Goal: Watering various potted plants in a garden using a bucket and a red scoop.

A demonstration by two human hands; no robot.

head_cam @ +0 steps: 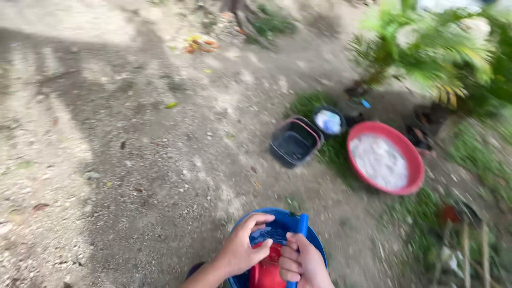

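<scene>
Fingers (264,220) of the left hand (242,248) are curling over the near rim of the blue bucket (280,226) and pressing down on something red (266,269) inside it, closed loosely around the edge rather than spread wide. Beside it, the right hand (301,264) is wrapping into a fist around a blue upright handle (301,226), thumb side up, gripping it firmly. That bucket is sitting at the bottom edge of the view, directly below the head camera, on bare gravelly ground (106,149). It is looking like stiff plastic, and with cloth and perhaps water inside it is probably fairly heavy and slippery when wet, so the rim and the handle seem the safest places to take hold; the red thing is too blurred to name, though it is appearing soft. Further out, a dark rectangular basin (294,143) is lying tilted on a patch of grass, a small dark tub (329,121) holding something pale is standing just behind it, and a round red basin (385,158) full of whitish suds is resting to their right. Leafy green plants (426,48) are filling the upper right corner.
</scene>
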